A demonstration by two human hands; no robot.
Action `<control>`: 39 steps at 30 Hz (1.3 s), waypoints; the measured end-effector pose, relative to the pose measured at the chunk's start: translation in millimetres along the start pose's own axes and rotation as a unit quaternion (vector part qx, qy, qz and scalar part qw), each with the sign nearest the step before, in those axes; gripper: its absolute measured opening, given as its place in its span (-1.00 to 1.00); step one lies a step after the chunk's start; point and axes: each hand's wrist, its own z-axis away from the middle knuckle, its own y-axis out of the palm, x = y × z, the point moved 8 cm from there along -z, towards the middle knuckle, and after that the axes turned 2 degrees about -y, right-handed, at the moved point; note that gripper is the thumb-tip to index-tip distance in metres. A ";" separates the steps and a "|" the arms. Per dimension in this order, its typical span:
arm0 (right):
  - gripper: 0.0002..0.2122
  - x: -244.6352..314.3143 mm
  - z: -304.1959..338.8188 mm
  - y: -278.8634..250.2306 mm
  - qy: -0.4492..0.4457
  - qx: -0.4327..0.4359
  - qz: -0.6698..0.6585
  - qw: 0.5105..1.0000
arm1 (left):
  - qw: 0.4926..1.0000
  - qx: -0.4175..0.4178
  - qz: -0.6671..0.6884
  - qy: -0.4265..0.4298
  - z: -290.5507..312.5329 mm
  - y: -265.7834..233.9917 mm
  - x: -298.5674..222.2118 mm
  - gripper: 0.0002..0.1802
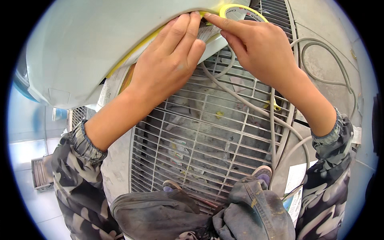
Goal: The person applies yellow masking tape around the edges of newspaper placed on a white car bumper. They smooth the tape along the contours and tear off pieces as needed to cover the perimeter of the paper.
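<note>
A strip of yellow masking tape [132, 52] runs along the lower edge of a pale, glossy, curved body panel [104, 32]. My left hand [168, 52] lies over this edge, fingers stretched out and fingertips pressing on the tape. Beside it, my right hand [260, 48] points its index finger onto the tape near the left fingertips. Its other fingers curl against a roll of yellow masking tape [222, 12], partly hidden behind the hand. Printed paper [106, 94] hangs below the taped edge, partly covered by my left hand and forearm.
Under me is a metal floor grating [196, 132] with scraps beneath it. A grey hose [244, 102] crosses the grating and loops at the right. My shoes [262, 174] rest at its near part. White sheets [295, 178] lie at the right.
</note>
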 end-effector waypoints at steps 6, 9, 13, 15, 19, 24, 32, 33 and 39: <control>-0.68 1.2 3.6 -6.4 -0.004 0.041 0.088 0.995 | 0.996 0.085 0.004 0.003 5.4 -6.7 3.4 -0.90; -0.55 -1.0 1.5 -11.7 -0.040 -0.007 0.143 0.989 | 0.994 0.106 -0.008 0.002 8.2 -0.9 0.5 -0.91; -0.51 11.8 -4.7 -26.2 -0.072 0.004 0.171 0.983 | 0.995 0.102 0.013 -0.006 15.7 2.6 2.7 -0.91; -0.51 14.9 -5.2 -28.1 -0.077 -0.004 0.172 0.982 | 0.995 0.098 0.015 -0.009 16.5 3.1 4.1 -0.89; -0.51 18.9 -2.6 -32.4 -0.082 0.008 0.180 0.980 | 0.994 0.107 -0.027 0.006 17.9 8.4 3.1 -0.92; -0.53 10.7 -2.7 -19.5 -0.053 0.011 0.165 0.985 | 0.994 0.105 -0.038 0.000 14.8 10.1 0.1 -0.89; -0.66 10.4 -6.4 -11.6 -0.004 0.010 0.031 0.999 | 0.998 0.056 -0.022 -0.001 3.6 -3.0 0.7 -0.85; -0.67 8.9 -5.5 -9.7 0.005 0.006 0.012 1.000 | 0.998 0.059 -0.004 -0.004 2.7 -2.5 1.4 -0.86; -0.68 -0.9 5.3 6.8 0.035 -0.003 0.026 0.999 | 0.997 0.061 0.041 0.008 0.7 -4.1 6.1 -0.80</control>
